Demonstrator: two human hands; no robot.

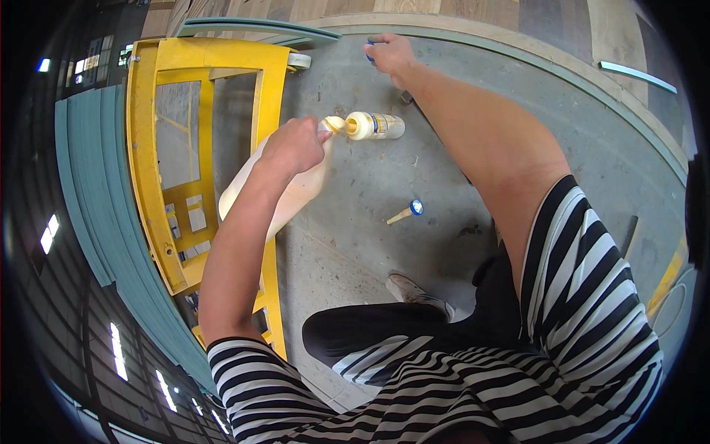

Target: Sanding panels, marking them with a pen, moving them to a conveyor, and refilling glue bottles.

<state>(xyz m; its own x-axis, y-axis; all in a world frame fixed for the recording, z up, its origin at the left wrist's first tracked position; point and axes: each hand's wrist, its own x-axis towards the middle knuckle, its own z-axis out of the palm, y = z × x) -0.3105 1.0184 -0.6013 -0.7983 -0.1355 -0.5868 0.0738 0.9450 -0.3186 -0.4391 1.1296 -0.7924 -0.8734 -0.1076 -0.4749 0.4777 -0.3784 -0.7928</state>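
My left hand (pixel 294 148) is closed on the neck of a large whitish jug (pixel 307 189), which is tilted. Its mouth meets the open mouth of a smaller white bottle (pixel 383 126) with a blue and yellow label. Yellowish liquid shows where the two mouths meet. Whether that bottle stands or lies, I cannot tell. Farther off, my right hand (pixel 392 56) is closed on a small blue thing (pixel 369 53), mostly hidden by the fingers. Nearer to me, a blue cap with a long pale nozzle (pixel 403 212) lies on the floor.
A yellow metal frame (pixel 222 55) with a caster wheel (pixel 299 61) stands at the left, close to the jug. Beyond it are stacked grey-green boards (pixel 92 177). Wooden boards (pixel 473 26) run along the far side. My shoe (pixel 414 291) rests on the grey concrete floor (pixel 347 244).
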